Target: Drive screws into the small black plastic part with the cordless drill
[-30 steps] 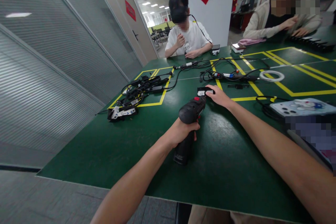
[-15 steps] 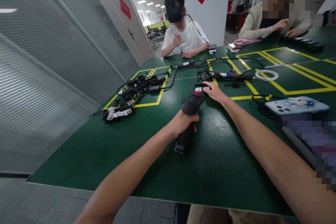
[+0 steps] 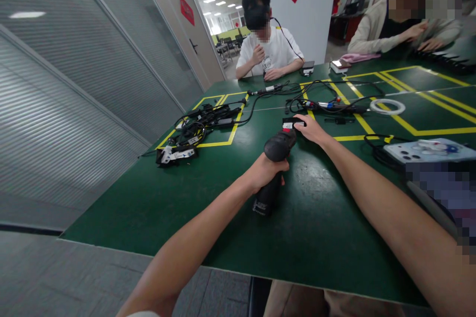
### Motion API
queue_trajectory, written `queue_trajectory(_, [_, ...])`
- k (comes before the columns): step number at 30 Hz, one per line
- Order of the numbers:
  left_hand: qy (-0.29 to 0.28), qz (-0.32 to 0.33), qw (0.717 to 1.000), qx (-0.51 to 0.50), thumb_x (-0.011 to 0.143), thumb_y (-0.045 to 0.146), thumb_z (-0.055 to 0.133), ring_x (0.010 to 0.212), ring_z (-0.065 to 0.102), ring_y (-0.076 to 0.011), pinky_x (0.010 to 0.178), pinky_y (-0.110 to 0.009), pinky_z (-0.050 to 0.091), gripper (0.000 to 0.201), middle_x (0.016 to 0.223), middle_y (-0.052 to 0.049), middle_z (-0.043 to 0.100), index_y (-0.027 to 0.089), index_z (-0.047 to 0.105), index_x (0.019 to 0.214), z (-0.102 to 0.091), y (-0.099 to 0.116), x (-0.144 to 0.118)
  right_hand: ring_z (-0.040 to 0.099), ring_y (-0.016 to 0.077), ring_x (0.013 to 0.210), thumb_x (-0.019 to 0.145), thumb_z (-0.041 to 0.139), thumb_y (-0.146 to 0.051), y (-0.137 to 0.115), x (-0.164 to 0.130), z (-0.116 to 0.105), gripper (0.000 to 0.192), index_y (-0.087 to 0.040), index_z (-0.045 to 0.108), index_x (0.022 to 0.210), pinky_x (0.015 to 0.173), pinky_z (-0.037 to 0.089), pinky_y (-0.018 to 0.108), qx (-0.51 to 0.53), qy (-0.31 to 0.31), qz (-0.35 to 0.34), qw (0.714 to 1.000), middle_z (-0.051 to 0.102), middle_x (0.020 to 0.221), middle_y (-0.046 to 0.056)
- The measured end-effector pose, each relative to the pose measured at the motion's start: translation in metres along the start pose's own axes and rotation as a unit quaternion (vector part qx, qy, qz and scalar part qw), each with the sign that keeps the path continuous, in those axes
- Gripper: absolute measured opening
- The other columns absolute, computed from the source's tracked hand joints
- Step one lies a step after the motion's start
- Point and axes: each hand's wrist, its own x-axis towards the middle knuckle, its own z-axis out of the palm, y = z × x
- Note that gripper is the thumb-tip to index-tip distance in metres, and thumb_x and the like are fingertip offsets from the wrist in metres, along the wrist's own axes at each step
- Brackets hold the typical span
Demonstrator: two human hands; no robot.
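Drill (image 3: 278, 146), black-and-white piece (image 3: 288, 123) in curled hands (image 3: 265, 169) (image 3: 311, 129)

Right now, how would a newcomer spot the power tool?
Start at the near side of the green table: the left grip holds the power tool, pointing toward the right grip. Unlike the cable pile farther left, it has a bulky pistol shape, a red patch on top and pale lettering low on the handle.

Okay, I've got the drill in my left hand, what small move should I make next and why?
Probably lean aside and check the drill's aim first: your left hand grips it, its front facing the small black-and-white piece at your right hand's fingers, but its tip is hidden in this view, so I can't tell whether they line up.
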Motion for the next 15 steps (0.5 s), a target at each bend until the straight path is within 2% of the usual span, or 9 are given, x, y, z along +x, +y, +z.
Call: queue_trajectory(15, [0.003,0.0,1.0,-0.004,0.068,0.014,0.063,0.044,0.054,-0.0086,0.043,-0.025,0.045,0.027,0.075,0.003,0.055,0.017,0.052,0.093,0.0013,0.0033,-0.0023,0.055,0.0276,0.112,0.084,0.052,-0.034,0.0002,0.0004,0.0009,0.049,-0.02,0.06,0.13,0.103,0.043,0.041,0.003,0.001,0.006,1.0,0.06,0.124,0.011])
